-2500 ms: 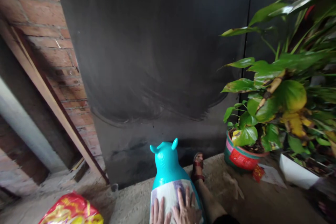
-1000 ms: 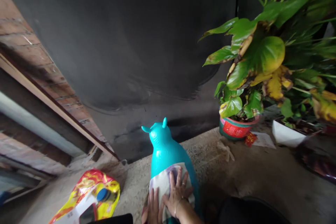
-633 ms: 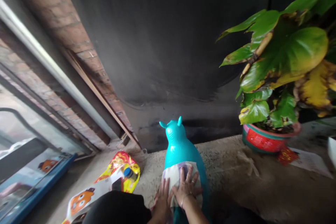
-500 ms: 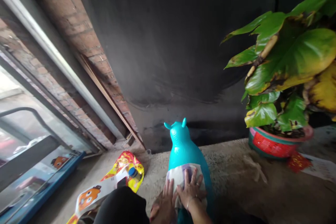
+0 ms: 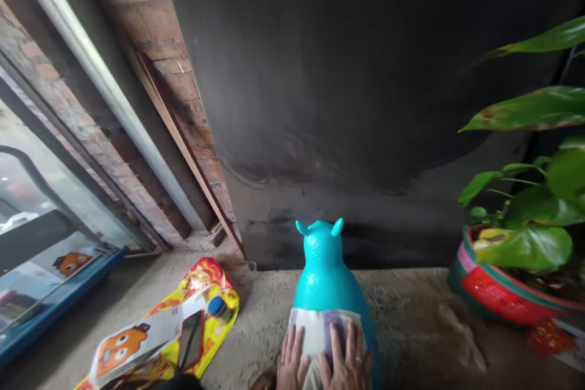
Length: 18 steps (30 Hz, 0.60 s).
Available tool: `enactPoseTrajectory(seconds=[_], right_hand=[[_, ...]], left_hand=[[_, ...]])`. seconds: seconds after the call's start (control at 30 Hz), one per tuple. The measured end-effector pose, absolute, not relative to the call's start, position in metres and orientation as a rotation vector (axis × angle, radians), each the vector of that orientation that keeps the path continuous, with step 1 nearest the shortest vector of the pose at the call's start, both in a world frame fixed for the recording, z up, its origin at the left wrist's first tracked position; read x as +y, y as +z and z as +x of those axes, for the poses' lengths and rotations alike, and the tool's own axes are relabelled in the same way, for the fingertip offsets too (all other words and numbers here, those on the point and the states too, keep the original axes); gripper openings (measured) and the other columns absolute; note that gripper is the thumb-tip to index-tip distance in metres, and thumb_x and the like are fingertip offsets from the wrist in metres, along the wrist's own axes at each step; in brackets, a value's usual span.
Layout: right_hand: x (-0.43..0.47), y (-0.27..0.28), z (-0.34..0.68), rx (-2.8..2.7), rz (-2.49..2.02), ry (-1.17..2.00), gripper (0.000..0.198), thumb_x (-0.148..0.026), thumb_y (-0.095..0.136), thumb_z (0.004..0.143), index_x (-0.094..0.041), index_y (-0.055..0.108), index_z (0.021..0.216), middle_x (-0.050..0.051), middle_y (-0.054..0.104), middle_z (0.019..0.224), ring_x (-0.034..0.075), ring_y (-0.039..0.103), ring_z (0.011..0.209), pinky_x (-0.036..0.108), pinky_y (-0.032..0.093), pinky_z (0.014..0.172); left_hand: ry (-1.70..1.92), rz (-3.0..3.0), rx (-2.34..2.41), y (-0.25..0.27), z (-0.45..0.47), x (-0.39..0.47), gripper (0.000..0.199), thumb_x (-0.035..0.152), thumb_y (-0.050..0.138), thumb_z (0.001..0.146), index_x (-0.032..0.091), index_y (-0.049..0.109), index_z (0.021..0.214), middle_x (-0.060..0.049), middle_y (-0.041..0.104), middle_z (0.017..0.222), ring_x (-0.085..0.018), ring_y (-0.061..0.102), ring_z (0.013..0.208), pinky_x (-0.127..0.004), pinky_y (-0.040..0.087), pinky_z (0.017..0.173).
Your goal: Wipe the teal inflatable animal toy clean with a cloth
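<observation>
Rough concrete floor [image 5: 411, 311] meets a dark wall where we kneel over the teal toy animal [image 5: 326, 277]. Our left hand [image 5: 292, 362] and right hand [image 5: 346, 364], fingers spread flat, press a pale cloth [image 5: 320, 332] onto its back: wiping, we judge. Next comes a firm stroke across untouched plastic.

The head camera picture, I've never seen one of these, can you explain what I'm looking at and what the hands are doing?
The picture comes from a camera worn on a person's head, looking forward and down, so the two hands at the bottom edge are that person's own. The left hand and right hand lie flat, side by side, on a pale cloth spread over the back of a teal animal-shaped toy. The toy stands on a rough concrete floor facing a dark wall. To the left lies a yellow and red bag, to the right a potted plant.
</observation>
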State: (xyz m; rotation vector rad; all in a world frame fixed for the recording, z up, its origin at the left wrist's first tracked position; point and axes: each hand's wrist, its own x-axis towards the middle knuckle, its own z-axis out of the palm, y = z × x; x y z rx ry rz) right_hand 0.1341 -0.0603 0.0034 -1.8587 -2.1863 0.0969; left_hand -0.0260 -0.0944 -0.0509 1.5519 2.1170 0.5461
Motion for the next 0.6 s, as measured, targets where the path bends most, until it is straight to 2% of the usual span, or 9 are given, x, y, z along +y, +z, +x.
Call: enactPoseTrajectory(seconds=[0.07, 0.2, 0.27, 0.4, 0.6], right_hand=[[-0.051, -0.002, 0.129, -2.168, -1.836, 0.038, 0.054, -0.045, 0.05, 0.083, -0.026, 0.052, 0.134, 0.017, 0.039, 0.146, 0.043, 0.029, 0.136, 0.064, 0.033, 0.1], [-0.025, -0.006, 0.116, -2.173, -1.865, 0.006, 0.056, -0.046, 0.046, 0.085, -0.026, 0.048, 0.137, 0.015, 0.037, 0.148, 0.041, 0.024, 0.139, 0.064, 0.03, 0.102], [-0.01, -0.005, 0.108, -2.19, -1.923, -0.012, 0.058, -0.046, 0.044, 0.086, -0.024, 0.045, 0.14, 0.015, 0.034, 0.149, 0.041, 0.019, 0.141, 0.064, 0.028, 0.104], [0.015, 0.002, 0.095, -2.244, -2.035, -0.109, 0.065, -0.048, 0.044, 0.086, -0.018, 0.038, 0.144, 0.019, 0.026, 0.152, 0.042, 0.014, 0.142, 0.062, 0.021, 0.109], [0.023, 0.017, 0.092, -2.338, -2.105, -0.189, 0.067, -0.049, 0.043, 0.088, -0.014, 0.035, 0.144, 0.022, 0.024, 0.152, 0.042, 0.02, 0.14, 0.061, 0.021, 0.109]], left_hand=[[0.582, 1.552, 2.032, -0.052, -0.035, -0.08, 0.058, 0.056, 0.037, 0.085, 0.038, 0.038, 0.14, 0.004, 0.031, 0.154, -0.023, 0.017, 0.146, -0.048, 0.018, 0.121], [0.695, 1.534, 1.869, -0.049, -0.052, -0.044, 0.067, 0.053, 0.03, 0.086, 0.022, 0.027, 0.146, -0.003, 0.011, 0.159, -0.022, 0.003, 0.147, -0.045, 0.01, 0.122], [0.728, 1.531, 1.82, -0.045, -0.057, -0.026, 0.069, 0.051, 0.03, 0.087, 0.019, 0.023, 0.147, -0.003, 0.003, 0.16, -0.021, -0.002, 0.147, -0.042, 0.008, 0.122], [0.767, 1.518, 1.76, -0.034, -0.059, 0.001, 0.066, 0.046, 0.028, 0.089, 0.017, 0.02, 0.148, -0.002, 0.001, 0.161, -0.019, -0.004, 0.147, -0.039, 0.006, 0.122], [0.759, 1.47, 1.762, -0.016, -0.053, 0.004, 0.063, 0.042, 0.031, 0.09, 0.018, 0.022, 0.147, -0.005, 0.004, 0.16, -0.021, -0.002, 0.147, -0.04, 0.007, 0.122]])
